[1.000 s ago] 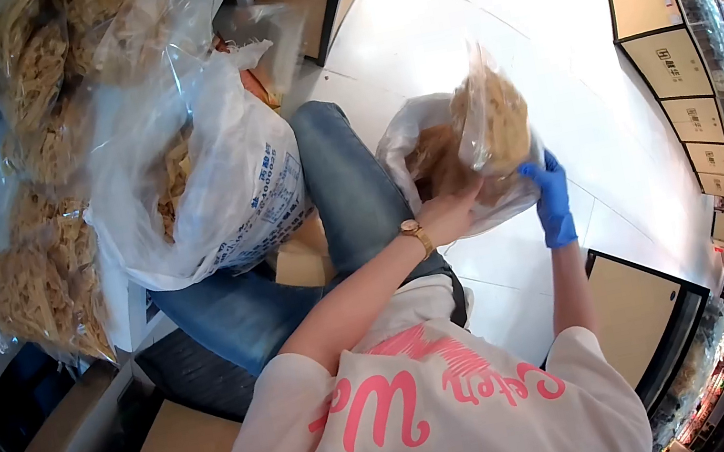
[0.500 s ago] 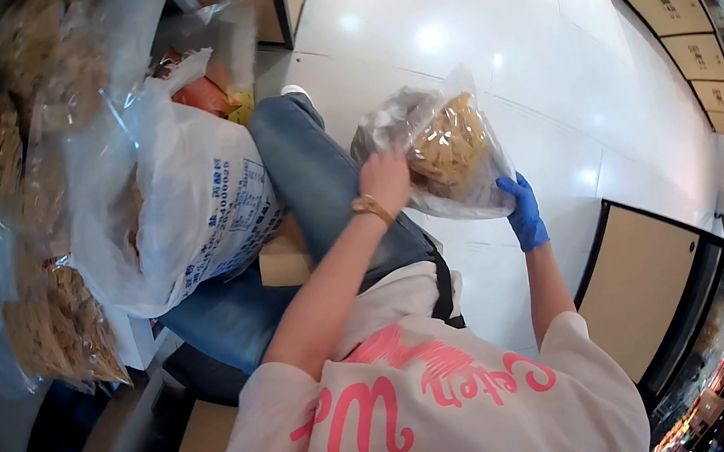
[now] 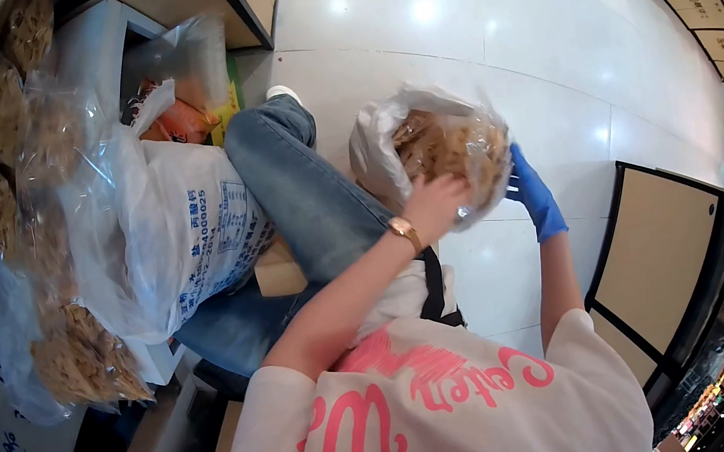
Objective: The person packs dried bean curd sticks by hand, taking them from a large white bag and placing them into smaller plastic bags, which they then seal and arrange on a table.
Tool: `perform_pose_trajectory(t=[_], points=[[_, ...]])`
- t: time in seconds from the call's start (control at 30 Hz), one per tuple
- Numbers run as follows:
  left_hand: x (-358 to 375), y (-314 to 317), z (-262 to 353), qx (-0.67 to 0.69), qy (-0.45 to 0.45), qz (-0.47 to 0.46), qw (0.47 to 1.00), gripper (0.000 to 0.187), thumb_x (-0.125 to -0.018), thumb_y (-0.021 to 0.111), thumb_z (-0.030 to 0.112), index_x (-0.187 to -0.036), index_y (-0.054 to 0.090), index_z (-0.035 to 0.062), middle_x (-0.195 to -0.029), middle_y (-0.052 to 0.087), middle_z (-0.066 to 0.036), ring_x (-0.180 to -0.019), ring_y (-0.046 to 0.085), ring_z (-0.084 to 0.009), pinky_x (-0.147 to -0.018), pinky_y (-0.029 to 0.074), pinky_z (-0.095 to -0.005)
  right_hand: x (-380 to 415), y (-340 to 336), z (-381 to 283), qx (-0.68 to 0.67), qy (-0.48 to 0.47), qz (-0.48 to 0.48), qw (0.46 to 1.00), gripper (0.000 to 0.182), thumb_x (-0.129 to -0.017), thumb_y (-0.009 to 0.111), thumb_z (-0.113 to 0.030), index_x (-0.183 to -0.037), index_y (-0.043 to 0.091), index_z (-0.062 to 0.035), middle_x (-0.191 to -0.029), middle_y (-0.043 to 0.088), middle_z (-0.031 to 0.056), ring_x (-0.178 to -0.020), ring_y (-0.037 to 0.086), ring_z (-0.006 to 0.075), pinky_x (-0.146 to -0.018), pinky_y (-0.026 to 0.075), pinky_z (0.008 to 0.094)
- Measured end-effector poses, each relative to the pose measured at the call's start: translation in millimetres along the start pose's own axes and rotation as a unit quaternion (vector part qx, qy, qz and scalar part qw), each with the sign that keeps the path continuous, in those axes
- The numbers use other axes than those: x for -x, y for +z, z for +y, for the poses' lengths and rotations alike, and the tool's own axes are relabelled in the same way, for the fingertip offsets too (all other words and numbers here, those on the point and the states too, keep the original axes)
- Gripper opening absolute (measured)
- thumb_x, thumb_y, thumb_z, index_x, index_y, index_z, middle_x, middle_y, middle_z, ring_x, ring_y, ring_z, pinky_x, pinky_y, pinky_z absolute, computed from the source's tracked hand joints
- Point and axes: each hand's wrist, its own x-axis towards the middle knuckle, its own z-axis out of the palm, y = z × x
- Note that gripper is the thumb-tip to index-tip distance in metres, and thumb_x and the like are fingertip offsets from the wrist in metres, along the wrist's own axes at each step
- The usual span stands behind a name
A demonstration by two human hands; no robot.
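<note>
In front of my right knee is a white plastic bag with its mouth spread. Inside it sits a clear plastic bag of tan, crinkled dried food whose exact kind I cannot make out. My left hand, bare and with a gold watch at the wrist, lies on the near side of the clear bag with fingers bent onto the plastic, slightly blurred. Wearing a blue glove, my right hand holds the bag's right side; its fingertips are partly hidden by the plastic.
A big printed white sack stands by my left leg, with clear bags of similar tan food beside it. An orange package lies in a box behind. Cabinets stand at the right on the tiled floor.
The white bag now stands wider around the clear bag. My left hand has shifted right and down across it, and my gloved hand sits slightly higher along its right side.
</note>
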Motion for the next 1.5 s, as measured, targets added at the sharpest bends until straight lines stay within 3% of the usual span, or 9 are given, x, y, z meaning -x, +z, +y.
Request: perform_pose_trajectory(t=[0.1,0.2,0.33,0.9,1.0,1.07,1.23,1.37,1.5], points=[[-2.3,39.8,6.4,-0.018,0.089,0.074,0.993,0.043,-0.079,0.046,0.005,-0.121,0.05,0.0148,-0.134,0.044,-0.005,-0.122,0.043,-0.0216,-0.089,0.038,-0.0511,7.4,23.1,19.3,0.116,-0.219,0.129,0.96,0.088,-0.078,0.068,-0.038,-0.139,0.02,0.003,-0.109,0.056,0.0163,-0.097,0.056,0.0256,-0.087,0.046,0.0359],[-22.3,-3.4,-13.3,-0.084,-0.013,-0.275,0.958,0.048,-0.078,0.053,0.01,-0.125,0.046,0.0136,-0.134,0.044,-0.004,-0.127,0.036,-0.0205,-0.102,0.029,-0.0506,-0.8,21.7,53.4,0.279,-0.221,0.26,0.898,0.1,-0.061,0.074,-0.004,-0.141,0.015,-0.0004,-0.118,0.048,0.0188,-0.102,0.053,0.0251,-0.09,0.045,0.0326],[-9.9,43.2,-67.3,-0.218,0.031,-0.1,0.97,0.042,-0.083,0.051,0.019,-0.125,0.05,0.0171,-0.122,0.054,-0.002,-0.128,0.034,-0.0216,-0.105,0.019,-0.0539,14.0,39.9,46.0,0.039,-0.281,0.168,0.944,0.089,-0.059,0.069,0.006,-0.138,0.03,-0.0033,-0.126,0.038,0.0169,-0.114,0.044,0.0267,-0.096,0.04,0.0347],[23.5,-25.3,-92.3,-0.24,-0.032,-0.077,0.967,0.015,-0.078,0.054,0.014,-0.077,0.068,0.0123,-0.089,0.062,0.002,-0.094,0.056,-0.016,-0.071,0.049,-0.0337,-19.8,38.7,-9.6,0.537,-0.113,0.375,0.747,0.067,-0.068,0.066,-0.008,-0.13,0.044,-0.0198,-0.113,0.044,0.0194,-0.098,0.051,0.0351,-0.088,0.043,0.0413],[25.1,-21.1,-98.4,-0.177,-0.035,-0.053,0.982,0.015,-0.078,0.054,0.014,-0.076,0.068,0.0111,-0.09,0.062,0.0,-0.095,0.056,-0.0187,-0.074,0.051,-0.0343,-25.8,72.8,-24.7,0.523,-0.525,0.219,0.635,0.049,-0.065,0.066,-0.005,-0.112,0.056,-0.0109,-0.114,0.049,0.0194,-0.102,0.051,0.0352,-0.088,0.043,0.0393],[25.8,-26.4,-95.5,-0.153,-0.06,-0.013,0.986,0.014,-0.077,0.053,0.013,-0.074,0.067,0.0104,-0.089,0.061,-0.003,-0.095,0.056,-0.0205,-0.075,0.051,-0.0339,-39.8,103.3,-13.4,0.602,-0.331,-0.065,0.724,0.028,-0.072,0.059,-0.011,-0.1,0.059,-0.0108,-0.102,0.056,0.0126,-0.096,0.054,0.0315,-0.086,0.041,0.0429],[34.6,-39.9,-96.0,-0.174,-0.061,0.047,0.982,0.014,-0.077,0.052,0.012,-0.073,0.065,0.0089,-0.086,0.059,-0.005,-0.094,0.056,-0.0211,-0.075,0.051,-0.0335,-87.2,127.1,49.9,0.781,-0.379,-0.047,0.495,0.019,-0.08,0.052,-0.02,-0.095,0.063,-0.0188,-0.092,0.06,0.005,-0.088,0.059,0.0261,-0.077,0.045,0.0376],[41.5,-43.6,-92.5,-0.125,-0.071,0.163,0.976,0.014,-0.076,0.052,0.01,-0.072,0.065,0.0079,-0.085,0.057,-0.006,-0.091,0.055,-0.0226,-0.078,0.049,-0.0328,-94.0,103.1,28.9,0.829,-0.133,-0.107,0.533,0.021,-0.083,0.049,-0.028,-0.094,0.065,-0.0181,-0.095,0.065,0.009,-0.09,0.062,0.0246,-0.074,0.047,0.0391],[35.2,-41.0,-98.3,-0.2,-0.046,0.1,0.974,0.015,-0.074,0.052,0.011,-0.07,0.066,0.0087,-0.081,0.059,-0.008,-0.087,0.056,-0.0253,-0.084,0.044,-0.0373,-116.9,68.6,65.1,0.755,-0.274,-0.061,0.593,0.024,-0.084,0.048,-0.025,-0.095,0.066,-0.0147,-0.093,0.065,0.0131,-0.085,0.062,0.0307,-0.074,0.049,0.0421]])
